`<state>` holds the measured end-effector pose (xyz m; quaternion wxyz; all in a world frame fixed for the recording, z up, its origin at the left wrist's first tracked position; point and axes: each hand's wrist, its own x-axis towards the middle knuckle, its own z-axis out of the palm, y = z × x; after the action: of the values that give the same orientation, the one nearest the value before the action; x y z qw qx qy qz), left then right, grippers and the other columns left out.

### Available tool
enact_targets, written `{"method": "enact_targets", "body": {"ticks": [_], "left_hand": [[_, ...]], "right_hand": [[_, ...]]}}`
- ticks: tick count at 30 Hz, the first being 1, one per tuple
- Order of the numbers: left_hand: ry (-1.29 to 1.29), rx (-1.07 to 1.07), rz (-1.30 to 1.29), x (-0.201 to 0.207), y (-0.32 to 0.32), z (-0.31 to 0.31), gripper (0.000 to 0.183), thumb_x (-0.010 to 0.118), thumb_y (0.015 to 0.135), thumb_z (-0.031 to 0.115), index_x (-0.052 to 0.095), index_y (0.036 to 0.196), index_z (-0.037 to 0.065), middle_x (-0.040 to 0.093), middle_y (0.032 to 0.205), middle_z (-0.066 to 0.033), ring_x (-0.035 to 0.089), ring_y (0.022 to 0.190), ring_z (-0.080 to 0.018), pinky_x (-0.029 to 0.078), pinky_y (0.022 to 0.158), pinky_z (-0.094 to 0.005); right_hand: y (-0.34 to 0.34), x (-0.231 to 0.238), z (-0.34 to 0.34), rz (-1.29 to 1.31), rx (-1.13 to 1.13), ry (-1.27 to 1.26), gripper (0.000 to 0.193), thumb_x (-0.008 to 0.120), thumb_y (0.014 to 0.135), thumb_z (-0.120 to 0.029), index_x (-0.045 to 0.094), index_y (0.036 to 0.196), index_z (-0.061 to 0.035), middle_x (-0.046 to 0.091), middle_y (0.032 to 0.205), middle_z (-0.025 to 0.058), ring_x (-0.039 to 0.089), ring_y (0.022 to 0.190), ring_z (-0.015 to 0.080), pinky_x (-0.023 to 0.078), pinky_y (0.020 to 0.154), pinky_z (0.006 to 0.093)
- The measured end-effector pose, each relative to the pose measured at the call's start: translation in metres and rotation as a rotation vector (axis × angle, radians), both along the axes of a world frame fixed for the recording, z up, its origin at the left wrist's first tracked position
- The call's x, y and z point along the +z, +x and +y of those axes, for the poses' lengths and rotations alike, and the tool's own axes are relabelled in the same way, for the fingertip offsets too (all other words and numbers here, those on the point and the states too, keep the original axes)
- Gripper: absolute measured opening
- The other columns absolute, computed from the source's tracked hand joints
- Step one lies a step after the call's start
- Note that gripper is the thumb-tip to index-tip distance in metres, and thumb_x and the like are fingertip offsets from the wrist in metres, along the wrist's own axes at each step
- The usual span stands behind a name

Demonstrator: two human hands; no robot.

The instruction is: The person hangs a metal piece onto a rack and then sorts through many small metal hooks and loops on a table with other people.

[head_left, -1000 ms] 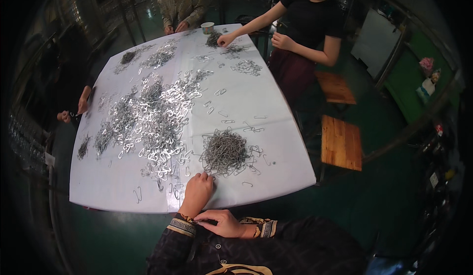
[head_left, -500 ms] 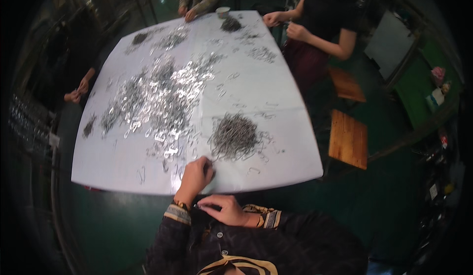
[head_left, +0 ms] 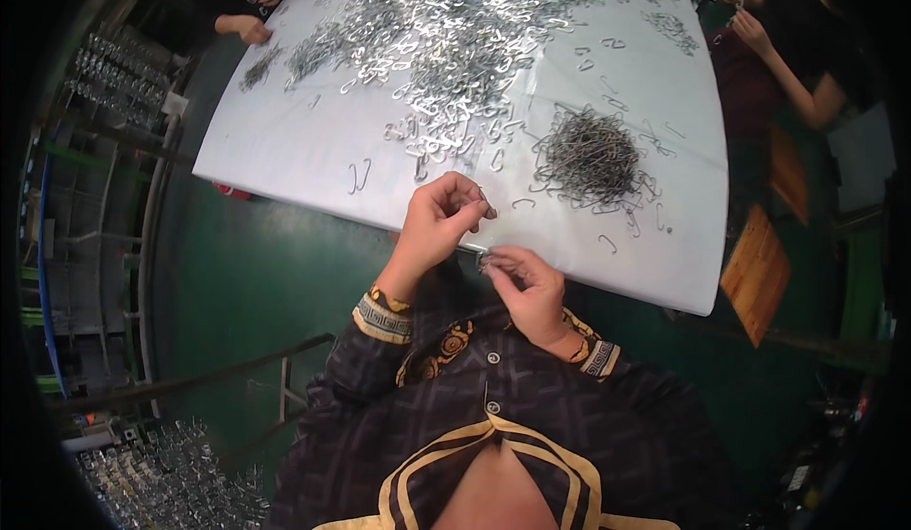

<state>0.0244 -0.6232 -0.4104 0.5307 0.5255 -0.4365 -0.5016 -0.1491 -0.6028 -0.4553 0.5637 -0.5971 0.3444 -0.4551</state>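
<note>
Just above the near edge of the white table (head_left: 304, 165), my left hand (head_left: 441, 222) pinches a thin bent wire piece (head_left: 488, 209) between thumb and fingertips. To the right of it and closer to my body, my right hand (head_left: 531, 288) has its fingertips closed around a small shiny metal hook (head_left: 482, 262), mostly covered by the fingers. A heap of thin grey wire pieces (head_left: 590, 160) lies beyond my right hand. Farther off spreads a broad pile of shiny metal hooks (head_left: 446, 65), with loose ones scattered toward me.
Another person's hands (head_left: 251, 29) work at the left table edge, and a second person's hands (head_left: 745, 18) at the right. A wooden stool (head_left: 756, 274) stands right of the table. Racks of metal parts (head_left: 119, 79) line the left side, above a green floor (head_left: 237, 293).
The view has tilted down and shifted. My left hand has drawn back from the tabletop beside the wire heap, and my two hands are now side by side, fingertips close.
</note>
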Motion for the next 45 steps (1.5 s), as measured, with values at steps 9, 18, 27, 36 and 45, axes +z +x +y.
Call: {"method": "enact_targets", "body": {"ticks": [9,18,27,36,45], "left_hand": [[-0.026,0.013,-0.171,0.018,0.002,0.060,0.008,0.061,0.092,0.007,0.058,0.095,0.000,0.061,0.091,-0.0016,0.054,0.084,-0.0080,0.044,0.077,-0.0245],[-0.135,0.148,-0.320,0.017,-0.008,0.064,0.005,0.055,0.092,0.000,0.053,0.096,-0.001,0.067,0.086,-0.0078,0.056,0.068,-0.0102,0.046,0.064,-0.0257],[-0.131,0.187,-0.439,0.017,-0.010,0.077,0.003,0.052,0.094,0.000,0.051,0.096,-0.001,0.069,0.094,-0.0133,0.063,0.083,-0.0168,0.049,0.077,-0.0290],[-0.098,0.177,-0.490,0.004,-0.006,0.084,0.006,0.052,0.093,-0.002,0.052,0.099,-0.001,0.067,0.093,-0.0133,0.065,0.084,-0.0201,0.050,0.078,-0.0300],[-0.095,0.176,-0.503,-0.015,-0.009,0.071,0.006,0.054,0.092,-0.003,0.053,0.097,-0.002,0.065,0.091,-0.0123,0.065,0.085,-0.0190,0.050,0.077,-0.0290]], "right_hand": [[0.008,0.005,-0.005,-0.003,0.006,0.008,0.028,0.066,0.083,0.007,0.062,0.110,0.0017,0.072,0.090,0.0114,0.071,0.084,0.0154,0.055,0.077,0.0260],[0.011,0.010,-0.007,0.085,0.061,-0.107,0.028,0.067,0.081,0.007,0.063,0.108,-0.0003,0.072,0.090,0.0118,0.072,0.083,0.0171,0.054,0.075,0.0259],[0.014,-0.003,-0.100,0.722,-0.167,-0.666,0.031,0.076,0.077,-0.018,0.069,0.103,-0.0038,0.062,0.091,0.0079,0.055,0.088,0.0258,0.042,0.078,0.0379],[0.050,-0.012,-0.139,0.987,-0.131,-0.609,0.030,0.079,0.072,-0.020,0.070,0.098,-0.0087,0.059,0.093,0.0051,0.052,0.096,0.0266,0.037,0.084,0.0395],[0.040,-0.008,-0.115,0.261,0.164,0.134,0.019,0.072,0.080,-0.005,0.064,0.098,-0.0013,0.067,0.074,0.0048,0.064,0.064,0.0125,0.048,0.055,0.0264]]}}
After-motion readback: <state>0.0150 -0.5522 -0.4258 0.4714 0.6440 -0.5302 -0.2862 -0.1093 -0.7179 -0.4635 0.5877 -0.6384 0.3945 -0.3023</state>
